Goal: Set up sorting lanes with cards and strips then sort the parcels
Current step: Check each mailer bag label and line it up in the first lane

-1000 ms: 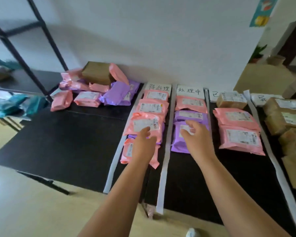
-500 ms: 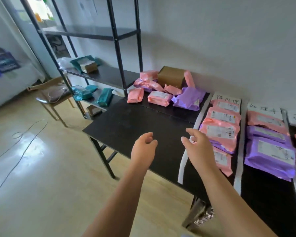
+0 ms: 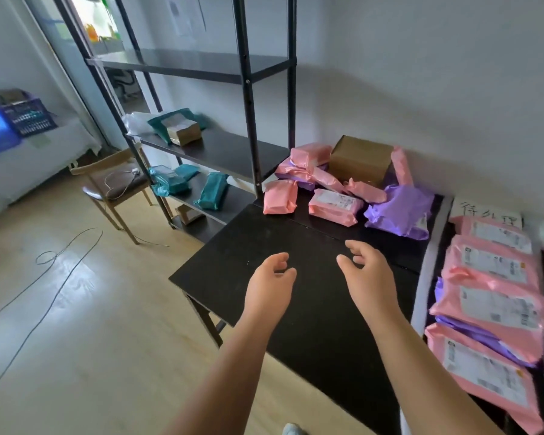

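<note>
Crate: blue crate far left, on a white-covered surface.
Chair: wooden chair just left of the rack, thin cord on its seat.
Rack: black shelf rack against the wall, left of the table; teal parcels on its lower shelves.
Left hand: left hand empty, fingers loosely curled, palm down, over bare table top near the left corner.
Table: black table.
Right hand: right hand empty, fingers loosely bent, thumb apart; near the left hand, not touching it.
Pile: unsorted pile at the back of the table by the wall, pink parcels at mixed angles; brown box at the back; purple parcel at the right end.
Strip: white strip flat on the table, long axis from wall to near edge, between pile and lane.
Card: card at the lane's wall end, handwriting facing the viewer.
Lane: lane parcels, pink, overlapping in a row from card to near edge, long axes across the lane, labels up; a purple one partly under them.
</note>
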